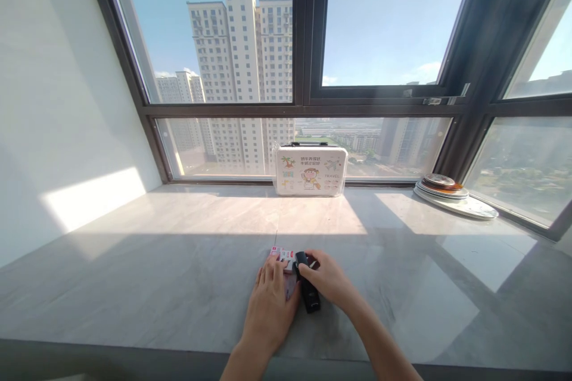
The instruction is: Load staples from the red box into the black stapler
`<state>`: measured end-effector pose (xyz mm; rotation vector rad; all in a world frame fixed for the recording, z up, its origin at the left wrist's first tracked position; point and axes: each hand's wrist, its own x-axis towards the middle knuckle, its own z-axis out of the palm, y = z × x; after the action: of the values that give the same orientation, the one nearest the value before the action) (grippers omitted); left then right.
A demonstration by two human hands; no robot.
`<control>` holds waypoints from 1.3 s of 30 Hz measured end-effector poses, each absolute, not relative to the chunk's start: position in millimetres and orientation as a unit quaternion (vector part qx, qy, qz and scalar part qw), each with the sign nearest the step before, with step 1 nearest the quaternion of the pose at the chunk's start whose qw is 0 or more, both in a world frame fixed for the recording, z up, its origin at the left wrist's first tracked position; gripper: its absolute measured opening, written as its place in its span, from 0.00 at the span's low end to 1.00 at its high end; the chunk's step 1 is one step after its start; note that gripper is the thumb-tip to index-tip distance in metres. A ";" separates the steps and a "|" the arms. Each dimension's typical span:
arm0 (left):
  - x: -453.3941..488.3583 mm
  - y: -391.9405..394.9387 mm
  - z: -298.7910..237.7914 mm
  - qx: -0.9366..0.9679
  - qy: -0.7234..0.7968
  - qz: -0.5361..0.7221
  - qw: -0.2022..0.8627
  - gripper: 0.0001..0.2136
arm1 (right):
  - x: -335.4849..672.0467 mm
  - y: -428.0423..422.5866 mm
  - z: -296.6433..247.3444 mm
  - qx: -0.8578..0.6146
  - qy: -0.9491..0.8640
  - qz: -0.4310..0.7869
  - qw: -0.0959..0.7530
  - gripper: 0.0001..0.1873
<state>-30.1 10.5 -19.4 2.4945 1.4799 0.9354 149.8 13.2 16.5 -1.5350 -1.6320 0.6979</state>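
On the stone sill, my right hand (329,278) grips a black stapler (310,296) near its far end, with the thumb across the top. The stapler lies lengthwise, its near end pointing toward me. Just left of it, my left hand (270,309) is closed over small pink-and-white boxes (287,255) with red print. My left fingers hide much of them, so how many there are I cannot tell. The left thumb reaches close to the stapler's side. Between that thumb and the fingers a pinkish surface shows.
A white case (311,181) with cartoon print and a dark handle stands against the window. At the back right, a stack of plates (456,205) sits on the grey marbled sill (156,286). A white wall (58,101) bounds the left side.
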 end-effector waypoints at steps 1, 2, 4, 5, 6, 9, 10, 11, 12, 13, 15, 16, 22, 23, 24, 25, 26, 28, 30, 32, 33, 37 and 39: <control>-33.9 9.5 -18.4 0.813 0.493 0.307 0.048 0.20 | 145.8 13.8 20.9 -0.598 -0.655 0.273 0.372 0.13; -36.6 9.0 -17.6 0.808 0.499 0.309 0.050 0.22 | 141.8 14.0 24.2 -0.596 -0.665 0.267 0.362 0.12; -39.1 8.9 -16.7 0.801 0.507 0.314 0.054 0.23 | 133.5 13.6 27.2 -0.606 -0.671 0.240 0.353 0.10; -39.3 9.1 -16.8 0.798 0.510 0.318 0.056 0.22 | 129.6 13.3 27.1 -0.614 -0.669 0.222 0.355 0.09; -39.2 9.4 -17.0 0.795 0.511 0.321 0.058 0.21 | 126.2 13.2 26.0 -0.621 -0.665 0.205 0.359 0.08; -38.6 10.4 -18.0 0.791 0.512 0.328 0.061 0.19 | 121.2 15.1 20.7 -0.635 -0.652 0.181 0.373 0.16; -38.7 10.7 -18.1 0.791 0.512 0.330 0.062 0.19 | 121.6 16.7 18.9 -0.634 -0.650 0.181 0.378 0.20; -38.8 11.0 -18.1 0.791 0.512 0.331 0.062 0.19 | 122.9 18.6 17.3 -0.629 -0.651 0.185 0.383 0.23; -39.1 11.2 -18.0 0.790 0.511 0.332 0.063 0.19 | 124.8 20.9 15.9 -0.619 -0.654 0.194 0.389 0.25; -39.5 11.4 -17.7 0.790 0.511 0.333 0.063 0.18 | 127.1 23.3 14.6 -0.605 -0.658 0.207 0.396 0.25; -40.5 11.5 -16.8 0.789 0.510 0.337 0.064 0.18 | 131.8 28.5 12.0 -0.574 -0.667 0.243 0.409 0.24; -41.0 11.5 -16.3 0.789 0.508 0.339 0.064 0.18 | 133.9 30.9 10.7 -0.558 -0.670 0.263 0.412 0.24; -45.3 10.6 -14.5 0.785 0.504 0.352 0.073 0.16 | 138.4 40.7 5.4 -0.491 -0.678 0.360 0.412 0.25; -46.0 10.5 -14.4 0.784 0.504 0.354 0.073 0.16 | 138.5 41.1 5.7 -0.482 -0.674 0.377 0.414 0.25; -46.5 10.3 -14.4 0.784 0.504 0.355 0.074 0.16 | 138.6 41.3 6.2 -0.473 -0.669 0.393 0.417 0.25; -46.9 10.1 -14.3 0.783 0.504 0.357 0.075 0.15 | 138.8 41.2 7.0 -0.464 -0.663 0.410 0.421 0.25; -47.1 9.9 -14.2 0.782 0.503 0.359 0.076 0.14 | 139.0 41.0 7.9 -0.455 -0.658 0.425 0.423 0.25; -47.1 9.5 -13.8 0.781 0.502 0.364 0.077 0.14 | 139.5 40.5 9.0 -0.441 -0.651 0.450 0.424 0.25; -46.5 9.0 -13.5 0.779 0.503 0.367 0.076 0.14 | 139.5 40.5 8.5 -0.437 -0.649 0.459 0.421 0.25; -45.5 8.7 -13.5 0.777 0.506 0.367 0.075 0.13 | 138.9 40.9 6.8 -0.442 -0.652 0.454 0.416 0.25; -45.1 8.7 -13.7 0.777 0.507 0.366 0.075 0.13 | 138.4 41.1 6.0 -0.446 -0.655 0.449 0.413 0.25; -44.1 9.5 -15.3 0.778 0.508 0.363 0.073 0.13 | 135.9 38.9 8.1 -0.450 -0.663 0.438 0.408 0.25; -44.3 10.0 -15.9 0.776 0.510 0.364 0.075 0.12 | 135.1 34.8 13.2 -0.440 -0.651 0.455 0.419 0.25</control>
<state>-44.3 10.0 -15.9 2.3260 1.5297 1.0920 135.1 34.8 13.2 -1.1047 -1.6332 1.1403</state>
